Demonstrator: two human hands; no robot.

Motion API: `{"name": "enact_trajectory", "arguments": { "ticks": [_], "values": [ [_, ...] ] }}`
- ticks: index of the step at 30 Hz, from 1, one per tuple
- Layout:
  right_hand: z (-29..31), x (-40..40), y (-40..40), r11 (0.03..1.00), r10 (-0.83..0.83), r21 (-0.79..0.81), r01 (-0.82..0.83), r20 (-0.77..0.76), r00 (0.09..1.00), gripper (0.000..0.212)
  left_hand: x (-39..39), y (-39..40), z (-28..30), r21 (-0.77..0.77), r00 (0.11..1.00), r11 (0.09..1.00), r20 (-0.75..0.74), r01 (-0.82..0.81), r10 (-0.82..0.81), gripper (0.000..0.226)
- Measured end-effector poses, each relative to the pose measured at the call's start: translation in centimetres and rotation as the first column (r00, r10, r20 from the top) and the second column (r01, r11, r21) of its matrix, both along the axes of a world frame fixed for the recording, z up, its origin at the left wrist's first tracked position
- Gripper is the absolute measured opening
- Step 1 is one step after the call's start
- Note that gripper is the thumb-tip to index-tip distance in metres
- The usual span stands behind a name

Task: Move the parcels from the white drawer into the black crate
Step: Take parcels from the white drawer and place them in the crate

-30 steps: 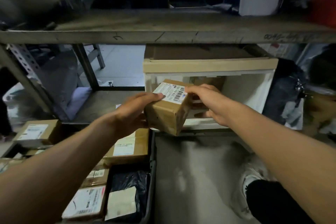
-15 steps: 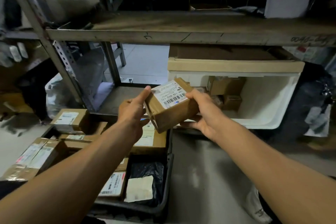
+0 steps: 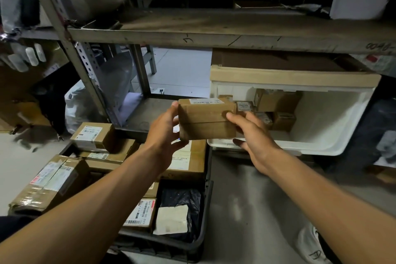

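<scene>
Both hands, left [image 3: 165, 133] and right [image 3: 250, 135], grip one cardboard parcel [image 3: 206, 121] mid-transfer; black crate [image 3: 205, 216] nearly full, several small boxes [image 3: 276, 109] left in white drawer [image 3: 317, 126].

A single head-worn camera is covering the scene, looking forward and down from above the person's outstretched forearms. It is facing a metal shelf unit [image 3: 214, 36], with the upper shelf board running across the top third of the frame. The view is sitting close: the left hand [image 3: 165, 133] and right hand [image 3: 252, 137] are meeting near the centre around a parcel [image 3: 205, 120]. The white drawer [image 3: 321, 126] is lying right of centre and the black crate [image 3: 205, 199] lower left. The wide lens is bending the edges, and no second view is sharing the scene.
</scene>
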State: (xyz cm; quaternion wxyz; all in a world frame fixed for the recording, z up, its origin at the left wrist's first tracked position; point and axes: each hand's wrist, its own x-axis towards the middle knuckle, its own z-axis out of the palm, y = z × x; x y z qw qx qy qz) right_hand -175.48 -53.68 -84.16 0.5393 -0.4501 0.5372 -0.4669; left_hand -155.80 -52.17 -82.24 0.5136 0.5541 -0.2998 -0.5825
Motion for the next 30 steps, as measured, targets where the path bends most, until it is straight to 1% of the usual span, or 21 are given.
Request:
{"name": "enact_trajectory", "arguments": {
  "ticks": [2,5,10,14,17,18,21,24,27,30],
  "values": [
    [0.1,0.1,0.0,0.999,0.009,-0.032,-0.009,0.014,1.000,0.010,0.1,-0.1,0.0,0.015,1.000,1.000,0.006,0.007,-0.007,0.051],
    [0.5,0.0,0.0,0.998,0.024,-0.064,-0.022,0.024,0.999,0.019,0.1,0.1,-0.1,0.021,0.998,0.999,0.061,0.025,-0.027,0.045],
    [0.9,-0.4,-0.1,0.997,0.037,-0.073,-0.033,0.057,0.998,0.024,0.6,0.1,-0.7,0.000,0.984,0.997,0.166,0.072,-0.071,0.060],
    [1.1,-0.5,0.0,0.993,0.086,-0.087,-0.080,0.069,0.994,0.023,0.6,0.2,-0.3,-0.068,0.982,0.990,0.150,0.127,-0.115,0.056],
    [0.9,-0.4,-0.1,0.996,0.035,-0.082,-0.031,0.045,0.998,0.022,0.7,0.1,-0.3,-0.087,0.973,0.981,0.169,0.175,-0.159,0.079],
    [0.9,-0.4,-0.1,0.997,0.021,-0.080,-0.019,0.034,0.999,0.021,0.7,0.3,-0.1,-0.088,0.971,0.980,0.176,0.181,-0.163,0.078],
    [0.7,-0.5,-0.2,0.997,0.015,-0.069,-0.014,0.012,1.000,0.016,0.7,0.6,-0.3,-0.103,0.968,0.985,0.221,0.142,-0.116,0.065],
    [0.6,-0.6,-0.3,0.998,0.022,-0.066,-0.021,0.012,1.000,0.010,0.8,0.8,-0.2,-0.151,0.956,0.984,0.290,0.094,-0.047,0.044],
    [0.5,-0.8,-0.3,0.996,-0.033,-0.084,0.032,-0.007,0.999,0.014,0.5,1.1,-0.1,-0.195,0.950,0.977,0.313,0.085,-0.020,0.033],
    [0.6,-0.8,-0.4,0.995,-0.066,-0.076,0.065,-0.008,0.998,0.021,0.4,1.2,-0.2,-0.194,0.947,0.976,0.320,0.099,-0.032,0.028]
  ]
}}
